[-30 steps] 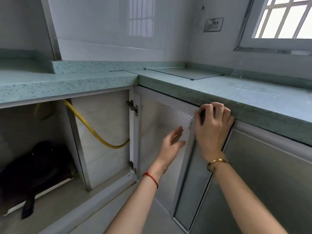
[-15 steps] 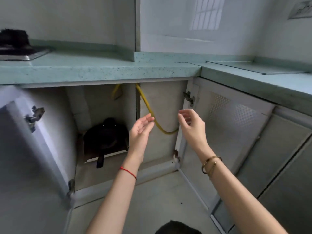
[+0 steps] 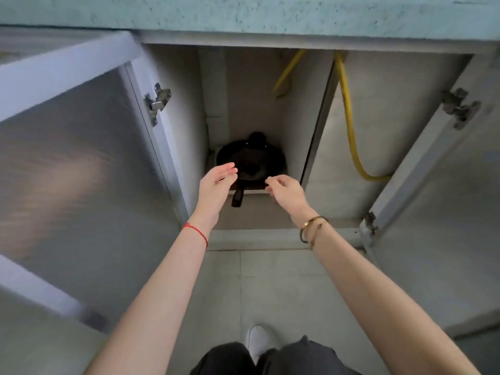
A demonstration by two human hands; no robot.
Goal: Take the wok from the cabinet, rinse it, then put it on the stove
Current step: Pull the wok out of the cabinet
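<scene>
Black wok (image 3: 254,158) partly behind left hand (image 3: 215,185)

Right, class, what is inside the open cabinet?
A black wok sits at the back, handle pointing forward; a yellow hose hangs to its right. The left hand and right hand hide parts of its near rim.

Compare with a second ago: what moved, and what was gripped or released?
The right hand released the right cabinet door, now swung open; it and the left hand reached toward the black wok, holding nothing yet. Wok and yellow hose stayed put.
</scene>
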